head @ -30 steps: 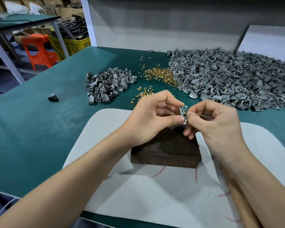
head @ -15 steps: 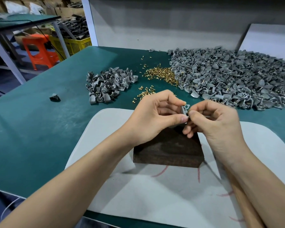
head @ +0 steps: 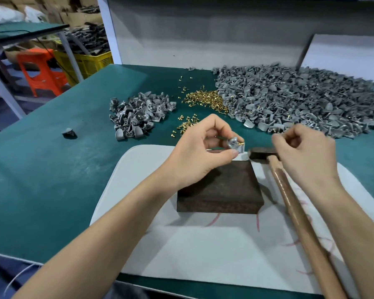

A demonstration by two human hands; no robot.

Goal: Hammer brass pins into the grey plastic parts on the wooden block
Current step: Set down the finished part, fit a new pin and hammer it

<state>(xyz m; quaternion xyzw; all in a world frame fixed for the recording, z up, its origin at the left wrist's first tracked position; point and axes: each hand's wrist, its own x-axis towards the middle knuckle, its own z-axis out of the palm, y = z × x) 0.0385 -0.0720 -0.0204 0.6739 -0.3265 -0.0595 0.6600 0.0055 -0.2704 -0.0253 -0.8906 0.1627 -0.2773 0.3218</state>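
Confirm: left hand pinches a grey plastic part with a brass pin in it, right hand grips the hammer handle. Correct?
Wrong on the right hand: the hammer lies on the white mat beside the wooden block, the hand above its head, not round the handle. Left hand pinches the grey plastic part with its brass pin. Head view.

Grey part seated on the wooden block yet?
No: the left hand pinches the grey part, brass pin in it, off the wooden block.

the light is bright and soft, from above. the block (head: 219, 186) throws a soft shadow to the right on the mat (head: 203, 251). the right hand (head: 304, 152) is blurry (it looks smeared). lines bend near the edges.
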